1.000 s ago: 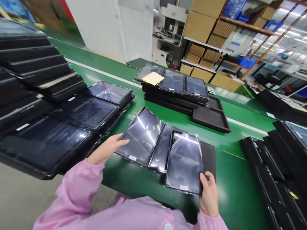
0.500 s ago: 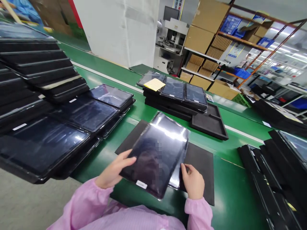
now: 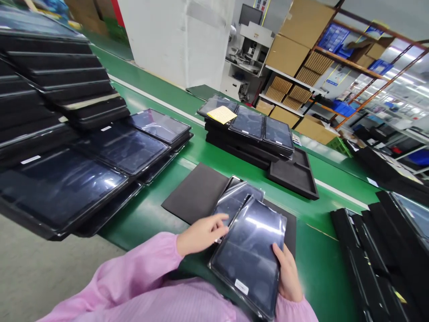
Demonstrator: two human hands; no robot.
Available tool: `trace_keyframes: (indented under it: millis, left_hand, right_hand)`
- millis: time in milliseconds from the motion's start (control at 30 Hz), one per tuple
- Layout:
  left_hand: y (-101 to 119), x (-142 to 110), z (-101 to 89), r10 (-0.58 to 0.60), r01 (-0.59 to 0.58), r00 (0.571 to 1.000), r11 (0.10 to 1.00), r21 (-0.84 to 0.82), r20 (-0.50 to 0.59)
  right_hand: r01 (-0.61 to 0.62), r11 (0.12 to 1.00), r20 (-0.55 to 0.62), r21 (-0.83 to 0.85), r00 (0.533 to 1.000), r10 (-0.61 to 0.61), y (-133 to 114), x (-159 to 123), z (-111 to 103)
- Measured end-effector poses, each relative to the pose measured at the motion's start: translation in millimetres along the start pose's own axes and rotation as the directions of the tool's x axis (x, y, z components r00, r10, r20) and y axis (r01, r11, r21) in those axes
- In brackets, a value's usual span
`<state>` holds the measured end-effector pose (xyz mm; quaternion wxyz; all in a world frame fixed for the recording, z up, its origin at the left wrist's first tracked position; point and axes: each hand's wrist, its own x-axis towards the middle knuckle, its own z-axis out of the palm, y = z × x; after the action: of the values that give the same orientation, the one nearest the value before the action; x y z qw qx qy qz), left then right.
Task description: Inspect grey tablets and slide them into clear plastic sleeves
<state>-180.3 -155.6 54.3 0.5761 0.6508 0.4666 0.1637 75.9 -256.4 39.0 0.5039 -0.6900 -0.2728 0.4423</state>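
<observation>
My right hand (image 3: pixel 288 273) grips a dark tablet-like screen panel (image 3: pixel 251 250) by its right edge, thumb on the glossy face. The panel is tilted, with a small white label near its lower end. Partly under it, a second panel with clear film (image 3: pixel 234 199) lies over a black mat (image 3: pixel 197 192); its lower part is hidden. My left hand (image 3: pixel 204 232) is at the left edges of both panels, thumb and forefinger apart. Whether its fingertips touch the lower panel is unclear.
Stacked black trays with screen panels (image 3: pixel 124 150) stand at the left. Behind the mat is another stack of panels (image 3: pixel 248 123) with a yellow paper (image 3: pixel 222 115), beside a black compartment tray (image 3: pixel 291 176). More black trays (image 3: pixel 372 259) stand at the right on the green table (image 3: pixel 315 259).
The upper panel has moved right and nearer to me, passing from my left hand to my right. My left hand has shifted right, and the lower panel is more exposed.
</observation>
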Motion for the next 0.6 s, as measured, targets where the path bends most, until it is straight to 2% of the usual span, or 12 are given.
trace_keyframes:
  millis: [67,167,267,333,400,500,600]
  left_hand:
    - [5,6,-19.9,0.028,0.004,0.983,0.985,0.174,-0.182]
    - [8,20,-33.2,0.009,0.099,0.967,0.908,0.406,-0.256]
    - [7,35,-24.8,0.065,0.115,0.960,0.798,0.591,-0.274]
    - [7,43,-15.0,0.123,0.094,0.950,0.764,0.639,-0.288]
    - [6,50,-8.7,0.108,0.074,0.949,0.837,0.542,-0.296]
    - [7,59,-9.9,-0.016,0.088,0.964,0.960,0.264,-0.265]
    - [8,66,-15.3,-0.114,0.146,0.960,0.983,0.108,-0.254]
  right_hand:
    - [0.043,0.997,0.019,-0.066,0.999,-0.042,-9,12,14]
    - [0.088,0.983,0.023,-0.160,0.996,-0.085,-22,34,39]
    - [0.099,0.931,0.000,-0.351,0.994,-0.105,-32,52,57]
    - [0.064,0.856,-0.030,-0.514,0.995,-0.093,-38,57,63]
    - [0.010,0.756,-0.068,-0.654,0.995,-0.071,-41,56,67]
    - [-0.068,0.622,-0.127,-0.780,0.991,-0.050,-42,47,74]
    - [-0.101,0.539,-0.153,-0.836,0.987,-0.052,-39,40,82]
